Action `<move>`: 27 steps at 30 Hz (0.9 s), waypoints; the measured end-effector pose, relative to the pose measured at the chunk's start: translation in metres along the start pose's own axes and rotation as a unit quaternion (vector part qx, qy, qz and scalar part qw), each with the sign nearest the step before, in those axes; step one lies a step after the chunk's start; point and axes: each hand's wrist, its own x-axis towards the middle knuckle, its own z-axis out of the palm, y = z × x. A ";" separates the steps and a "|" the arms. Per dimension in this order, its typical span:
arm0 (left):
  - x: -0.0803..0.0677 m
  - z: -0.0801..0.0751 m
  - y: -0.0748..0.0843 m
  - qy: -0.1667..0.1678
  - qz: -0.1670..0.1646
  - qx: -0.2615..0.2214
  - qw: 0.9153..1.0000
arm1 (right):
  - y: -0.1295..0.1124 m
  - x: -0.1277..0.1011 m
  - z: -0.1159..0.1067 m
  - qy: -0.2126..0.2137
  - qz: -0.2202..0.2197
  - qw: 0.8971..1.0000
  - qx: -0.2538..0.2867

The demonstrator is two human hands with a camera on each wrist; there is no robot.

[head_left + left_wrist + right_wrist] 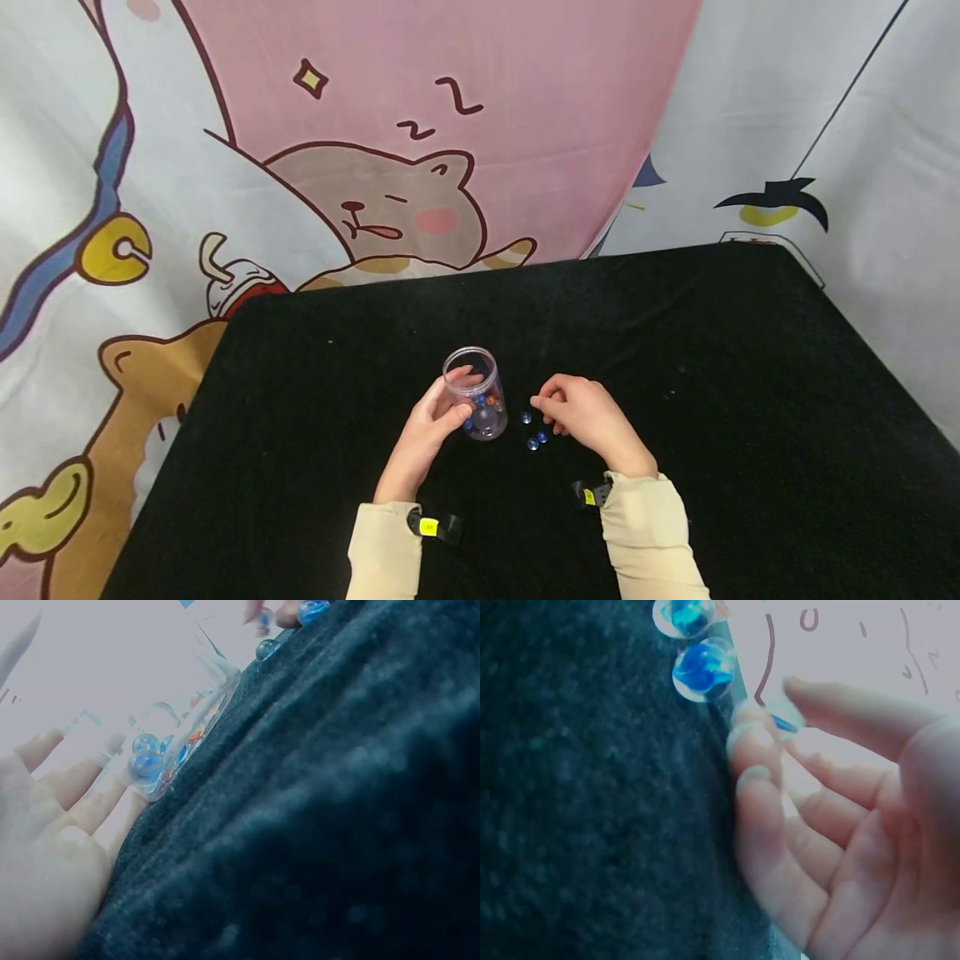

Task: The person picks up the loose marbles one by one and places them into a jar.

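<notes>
On black cloth (675, 375), jar (474, 392), loose marbles (533, 443), perhaps three, cartoon backdrop (375, 167)

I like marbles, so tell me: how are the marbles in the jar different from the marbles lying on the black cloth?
The marbles in the jar sit piled behind clear plastic, held by the left hand; the marbles on the cloth lie loose and spread apart by the right hand. The marbles in the jar include orange or red ones; the marbles on the cloth all look blue. Both are small, round and glassy.
</notes>
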 end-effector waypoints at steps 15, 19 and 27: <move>0.000 -0.003 -0.011 0.004 -0.004 -0.010 1.000 | -0.021 -0.001 0.014 0.218 -0.101 0.963 0.122; -0.003 0.000 -0.005 0.004 -0.009 -0.009 1.000 | -0.028 -0.002 0.023 0.243 -0.122 0.947 0.173; -0.002 0.000 -0.002 0.010 -0.009 -0.001 1.000 | -0.042 -0.005 0.033 0.242 -0.140 0.932 0.232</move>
